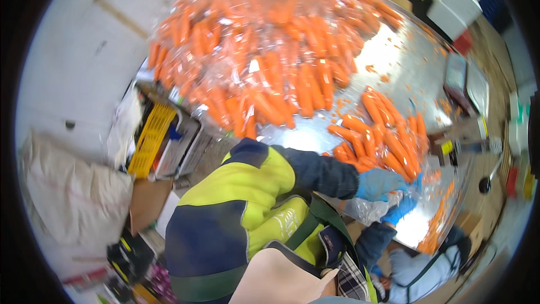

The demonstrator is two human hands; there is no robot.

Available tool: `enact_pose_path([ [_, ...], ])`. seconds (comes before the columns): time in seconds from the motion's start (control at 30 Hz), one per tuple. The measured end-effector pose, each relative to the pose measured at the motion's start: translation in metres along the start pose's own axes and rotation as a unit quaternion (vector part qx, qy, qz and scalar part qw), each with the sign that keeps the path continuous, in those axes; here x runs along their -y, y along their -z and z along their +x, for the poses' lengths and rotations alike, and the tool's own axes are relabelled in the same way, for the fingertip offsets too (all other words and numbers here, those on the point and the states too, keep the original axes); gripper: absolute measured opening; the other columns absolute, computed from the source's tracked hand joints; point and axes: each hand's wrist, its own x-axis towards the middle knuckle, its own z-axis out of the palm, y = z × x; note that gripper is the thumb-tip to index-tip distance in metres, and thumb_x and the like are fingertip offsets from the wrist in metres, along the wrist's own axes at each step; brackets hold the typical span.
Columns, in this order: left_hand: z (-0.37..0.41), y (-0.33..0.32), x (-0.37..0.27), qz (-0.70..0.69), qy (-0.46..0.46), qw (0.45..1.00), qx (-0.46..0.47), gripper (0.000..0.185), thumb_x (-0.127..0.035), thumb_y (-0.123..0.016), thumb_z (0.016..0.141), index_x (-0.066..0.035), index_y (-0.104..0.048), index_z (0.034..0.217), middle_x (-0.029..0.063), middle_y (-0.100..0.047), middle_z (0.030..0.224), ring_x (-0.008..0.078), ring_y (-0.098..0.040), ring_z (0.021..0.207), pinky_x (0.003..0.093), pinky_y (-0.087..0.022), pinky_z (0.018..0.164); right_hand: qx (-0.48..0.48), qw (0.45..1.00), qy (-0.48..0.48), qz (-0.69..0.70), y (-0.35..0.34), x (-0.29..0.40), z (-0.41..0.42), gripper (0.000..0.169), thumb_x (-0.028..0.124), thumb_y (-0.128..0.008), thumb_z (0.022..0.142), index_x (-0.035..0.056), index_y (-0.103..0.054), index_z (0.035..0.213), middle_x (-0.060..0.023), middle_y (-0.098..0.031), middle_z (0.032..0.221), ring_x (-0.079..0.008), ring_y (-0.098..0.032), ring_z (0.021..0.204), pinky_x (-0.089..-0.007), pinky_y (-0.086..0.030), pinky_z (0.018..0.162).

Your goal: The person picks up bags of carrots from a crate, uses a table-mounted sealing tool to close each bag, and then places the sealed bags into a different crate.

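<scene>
Both my hands wear blue gloves and meet at the near end of a clear plastic bag of carrots [396,147] on the metal table [291,137]. My left hand [379,184] reaches in from the left, its fingers closed around plastic at the bag's end. Close beside it, my right hand [400,210] grips the same end from below, fingertips pointing up. Blur hides the exact finger positions. Loose clear plastic [373,209] lies beneath and between the hands. More carrots, partly inside this plastic, lie just left of the bag's end.
A large pile of bagged carrots [270,50] covers the table's far left. Orange scraps [436,223] lie along its right side. A metal-and-dark box [455,80] stands at the right edge. Left are a yellow crate [152,139] and a sack [76,194]. Another person [422,270] is at lower right.
</scene>
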Motion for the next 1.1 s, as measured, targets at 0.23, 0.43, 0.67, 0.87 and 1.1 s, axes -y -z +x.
enact_pose_path([
  [0.23,-0.172,0.126,-0.005,-0.013,0.345,0.906,-0.247,0.023,-0.021,-0.064,0.084,-0.010,-0.062,0.104,0.0086,-0.062,0.091,0.0180,-0.061,0.082,0.0321,-0.048,0.077,0.128,0.980,0.018,-0.154,0.023,-0.003,0.062,0.037,0.011,-0.043,0.090,-0.0050,-0.053,0.122,-0.0065,-0.055,0.106,-0.0170,-0.053,0.093,-0.0252,-0.044,0.078],
  [0.43,-0.370,0.308,-0.025,0.351,0.481,0.573,-0.563,0.017,-0.021,-0.060,0.085,-0.004,-0.058,0.083,0.0137,-0.061,0.073,0.0265,-0.061,0.067,0.0395,-0.048,0.063,0.052,0.989,0.004,-0.138,0.000,0.019,0.040,0.036,0.015,-0.047,0.090,-0.0016,-0.055,0.121,-0.0051,-0.055,0.107,-0.0167,-0.053,0.093,-0.0264,-0.045,0.079],
  [0.67,-0.603,0.480,0.064,0.435,0.585,0.568,-0.382,0.021,-0.019,-0.059,0.083,-0.010,-0.066,0.100,0.0143,-0.065,0.090,0.0322,-0.061,0.083,0.0422,-0.048,0.075,0.057,0.956,0.081,-0.278,-0.009,0.031,0.029,0.040,0.013,-0.051,0.090,-0.0020,-0.049,0.128,-0.0091,-0.055,0.116,-0.0210,-0.052,0.100,-0.0314,-0.044,0.085],
  [0.87,-0.624,0.534,0.098,0.361,0.636,0.666,-0.147,0.025,-0.019,-0.055,0.079,-0.018,-0.069,0.099,0.0122,-0.065,0.096,0.0315,-0.062,0.087,0.0419,-0.048,0.080,-0.219,0.847,0.259,-0.410,-0.191,0.096,-0.092,0.041,0.008,-0.051,0.089,-0.0011,-0.048,0.129,-0.0105,-0.055,0.114,-0.0219,-0.054,0.100,-0.0319,-0.044,0.086],
  [1.1,-0.638,0.579,0.123,0.176,0.698,0.691,-0.074,0.024,-0.013,-0.056,0.077,-0.015,-0.071,0.096,0.0126,-0.067,0.090,0.0256,-0.064,0.082,0.0363,-0.049,0.077,-0.018,0.943,0.209,-0.259,-0.418,0.155,-0.207,0.043,0.001,-0.053,0.088,-0.0001,-0.047,0.131,-0.0137,-0.055,0.115,-0.0229,-0.055,0.101,-0.0332,-0.044,0.087],
])
